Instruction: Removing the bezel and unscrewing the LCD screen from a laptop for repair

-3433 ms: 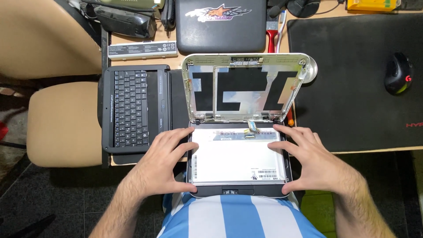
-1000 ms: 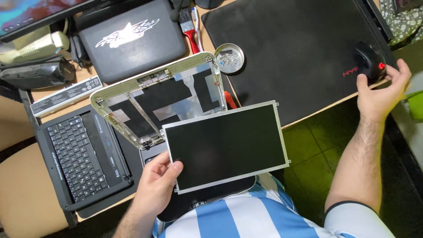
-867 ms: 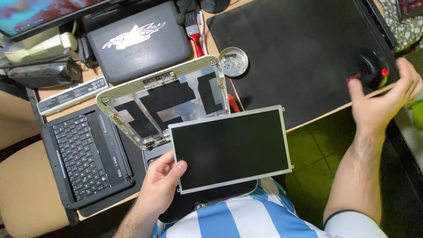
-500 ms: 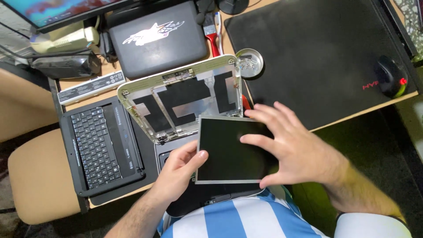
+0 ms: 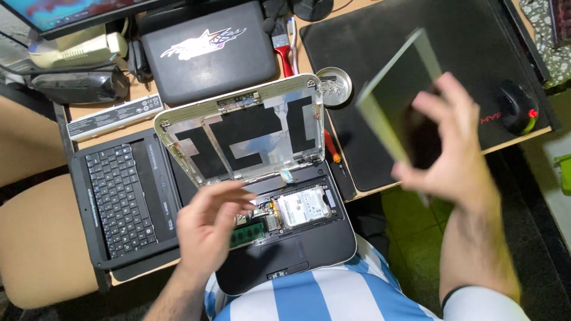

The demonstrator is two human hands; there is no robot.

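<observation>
My right hand (image 5: 455, 142) grips a thin dark screen panel (image 5: 395, 98), lifted and tilted above the black desk mat (image 5: 416, 35); both are blurred. My left hand (image 5: 208, 223) hovers with fingers apart over the opened laptop base (image 5: 297, 249) on my lap, holding nothing. The base shows a silver hard drive (image 5: 303, 207) and a green memory stick (image 5: 247, 233). The laptop's empty lid shell (image 5: 244, 134), silver with black patches, stands open behind the base.
A removed keyboard panel (image 5: 122, 196) lies left on the desk. A closed black laptop (image 5: 205, 50), a white battery bar (image 5: 110, 116), a small metal dish with screws (image 5: 333, 86), a red-handled tool (image 5: 284, 50) and a mouse (image 5: 516, 107) sit around. A beige chair (image 5: 41, 244) is at left.
The screen panel was on the laptop, then lifted by my left hand. My right hand has taken it and swung it up to the right over the mat; my left hand has let go.
</observation>
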